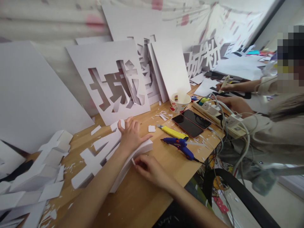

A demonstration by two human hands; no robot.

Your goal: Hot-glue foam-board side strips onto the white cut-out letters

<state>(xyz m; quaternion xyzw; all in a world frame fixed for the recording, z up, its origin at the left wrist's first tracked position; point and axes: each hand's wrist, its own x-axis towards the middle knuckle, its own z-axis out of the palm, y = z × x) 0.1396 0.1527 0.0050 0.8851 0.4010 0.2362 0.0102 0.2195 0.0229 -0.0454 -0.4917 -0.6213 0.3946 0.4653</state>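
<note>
A white foam-board character (95,164) with raised side walls lies on the wooden table (142,202). My left hand (131,134) rests on its upper right part with the fingers spread. Close to the right side wall, my right hand (148,169) has its thumb and fingers together at a thin white edge; whether that edge is a loose strip or part of the wall is hard to tell. Right of my hands lie a blue glue gun (178,145) and a yellow cutter (173,132), with a small white square (151,128) beside the cutter.
Two phones (192,122), a paper bowl (180,103) and a power strip (218,118) with cables lie to the right. Cut-out boards (111,79) lean at the back. More white pieces (40,167) lie left. A co-worker's hand (225,87) holds a tool at right.
</note>
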